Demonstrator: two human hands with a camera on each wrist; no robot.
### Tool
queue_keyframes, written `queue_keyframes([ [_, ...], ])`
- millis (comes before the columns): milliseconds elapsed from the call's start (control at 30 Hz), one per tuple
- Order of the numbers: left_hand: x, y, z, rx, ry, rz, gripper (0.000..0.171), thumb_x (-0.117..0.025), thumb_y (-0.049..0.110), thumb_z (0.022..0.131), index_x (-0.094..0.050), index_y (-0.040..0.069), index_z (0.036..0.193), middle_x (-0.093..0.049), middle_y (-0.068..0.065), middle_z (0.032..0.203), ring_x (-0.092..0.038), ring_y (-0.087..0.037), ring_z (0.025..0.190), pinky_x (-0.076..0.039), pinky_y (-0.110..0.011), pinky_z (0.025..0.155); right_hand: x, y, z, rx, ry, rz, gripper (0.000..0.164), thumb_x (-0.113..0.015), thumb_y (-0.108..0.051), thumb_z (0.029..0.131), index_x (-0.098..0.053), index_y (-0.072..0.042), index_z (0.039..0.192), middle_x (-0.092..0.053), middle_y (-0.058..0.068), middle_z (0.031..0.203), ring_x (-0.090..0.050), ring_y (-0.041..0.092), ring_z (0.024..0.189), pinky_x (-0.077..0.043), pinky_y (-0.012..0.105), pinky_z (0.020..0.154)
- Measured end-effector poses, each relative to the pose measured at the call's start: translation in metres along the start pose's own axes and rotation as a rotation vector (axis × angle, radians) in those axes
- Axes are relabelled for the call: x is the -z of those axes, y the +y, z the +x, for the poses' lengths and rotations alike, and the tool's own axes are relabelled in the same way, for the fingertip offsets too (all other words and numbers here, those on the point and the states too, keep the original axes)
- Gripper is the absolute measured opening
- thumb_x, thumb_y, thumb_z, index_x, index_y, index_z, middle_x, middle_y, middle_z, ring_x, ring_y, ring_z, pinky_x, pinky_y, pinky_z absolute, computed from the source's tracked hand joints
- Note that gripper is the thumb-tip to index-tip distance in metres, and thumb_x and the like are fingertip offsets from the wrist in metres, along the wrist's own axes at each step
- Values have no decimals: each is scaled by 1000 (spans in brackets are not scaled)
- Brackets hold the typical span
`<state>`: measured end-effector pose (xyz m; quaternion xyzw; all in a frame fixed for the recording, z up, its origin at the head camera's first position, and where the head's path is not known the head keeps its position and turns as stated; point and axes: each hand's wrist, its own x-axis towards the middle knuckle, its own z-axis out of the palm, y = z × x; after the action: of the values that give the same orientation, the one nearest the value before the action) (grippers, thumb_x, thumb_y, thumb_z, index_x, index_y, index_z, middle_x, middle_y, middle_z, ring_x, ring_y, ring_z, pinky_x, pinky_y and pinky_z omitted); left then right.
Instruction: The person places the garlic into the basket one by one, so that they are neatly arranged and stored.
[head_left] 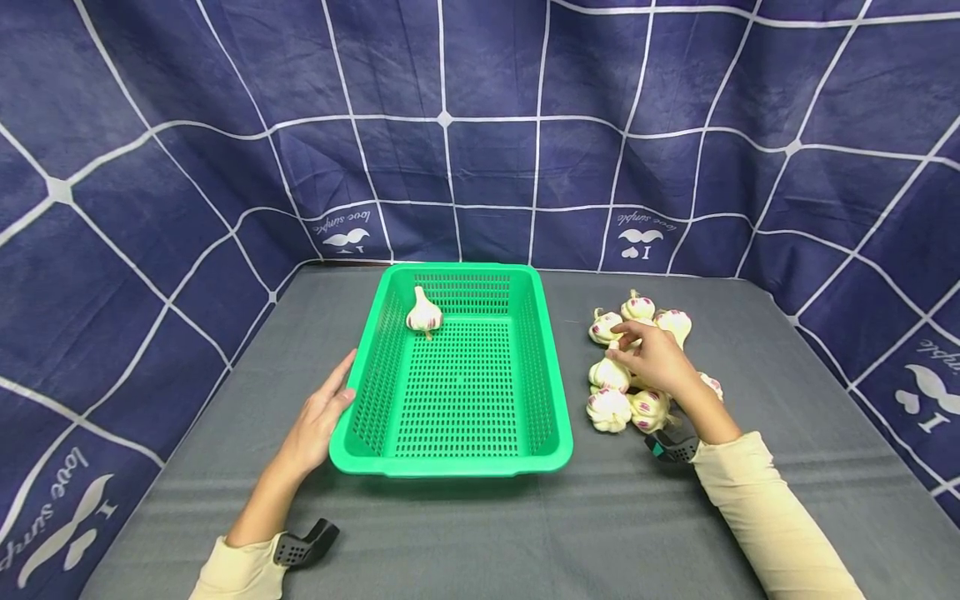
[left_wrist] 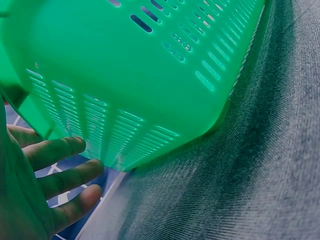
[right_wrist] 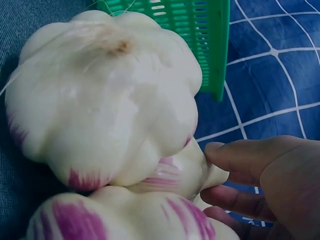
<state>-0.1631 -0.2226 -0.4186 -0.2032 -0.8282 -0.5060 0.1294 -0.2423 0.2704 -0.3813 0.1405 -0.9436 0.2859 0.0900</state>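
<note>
A green plastic basket (head_left: pixel 452 465) with slotted walls stands in the middle of the table, holding one garlic bulb (head_left: pixel 424 317) near its far left corner. My left hand (head_left: pixel 311 427) rests at the basket's left rim. In the left wrist view its fingers (left_wrist: pixel 70 177) are spread and fairly straight beside the slotted wall. Over the pile of garlic bulbs (head_left: pixel 609 411) to the right, my right hand (head_left: pixel 658 360) pinches the neck of a garlic bulb (right_wrist: pixel 182 172) between thumb and fingers. A large white bulb (right_wrist: pixel 110 100) partly hides the pinched one in the right wrist view.
Several purple-streaked bulbs (head_left: pixel 673 323) lie close together around the right hand, some hidden under it. Grey cloth (head_left: pixel 480 542) covers the table. A blue curtain (head_left: pixel 487 158) with white lines encloses the back and sides.
</note>
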Motion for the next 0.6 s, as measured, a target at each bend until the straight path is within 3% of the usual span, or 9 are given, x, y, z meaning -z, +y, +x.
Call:
queue_keyframes([
  [267,0,3,0,-14,6,-35,51,-40,2,101,-32,-4,151,-40,-30,147,-35,10,127,-24,-6,103,2,-3,-1,2,-11,43,30,-75,-15,89,-68,3,112,-68,8,87,-60,15,66,-44,27,57],
  [600,0,1,0,9,-11,-23,51,-38,6,104,-29,-6,152,-35,-30,150,-31,8,131,-21,-7,105,7,-7,1,0,-4,166,21,-77,-8,85,-71,6,101,-64,6,78,-58,15,68,-46,20,59],
])
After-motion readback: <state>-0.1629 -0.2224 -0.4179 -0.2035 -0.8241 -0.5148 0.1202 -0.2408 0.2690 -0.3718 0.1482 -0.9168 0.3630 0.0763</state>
